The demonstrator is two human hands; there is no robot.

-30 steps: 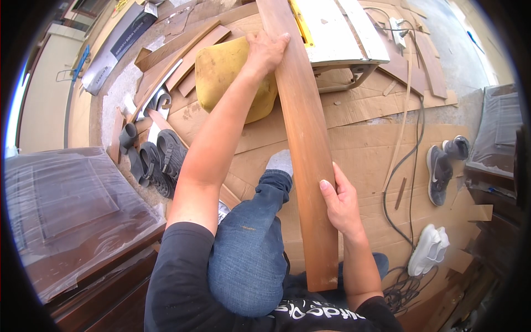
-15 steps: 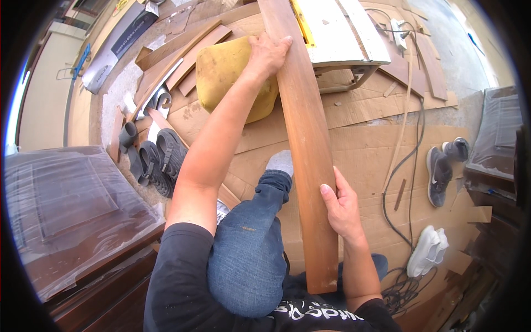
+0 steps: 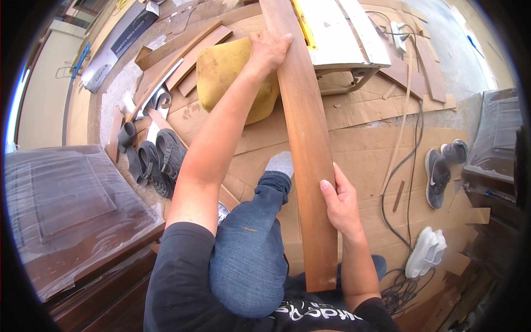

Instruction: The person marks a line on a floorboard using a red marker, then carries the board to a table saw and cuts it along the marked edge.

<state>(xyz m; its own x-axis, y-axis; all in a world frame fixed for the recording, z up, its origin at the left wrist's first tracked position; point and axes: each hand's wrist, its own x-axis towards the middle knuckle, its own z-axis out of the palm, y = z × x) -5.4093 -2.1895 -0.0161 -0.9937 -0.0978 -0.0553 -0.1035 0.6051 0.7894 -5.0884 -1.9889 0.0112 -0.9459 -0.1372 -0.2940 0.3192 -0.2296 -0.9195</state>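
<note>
A long brown wooden plank runs from the top of the view down to my lap, its near end by my shirt. My left hand is closed on the plank's left edge toward the far end, above a yellow, stained, block-shaped object. Nearer to me, my right hand grips the right edge, with the thumb on the upper face and the other fingers partly hidden behind the board. Right of the plank's far part stands a white flat-topped stand with a yellow strip along its left side.
Cardboard covers the floor. Black cable trails at right, near dark sneakers and white shoes. Grey sandals lie at left. Plastic-wrapped brown furniture flanks me. Loose boards lie beyond the yellow object.
</note>
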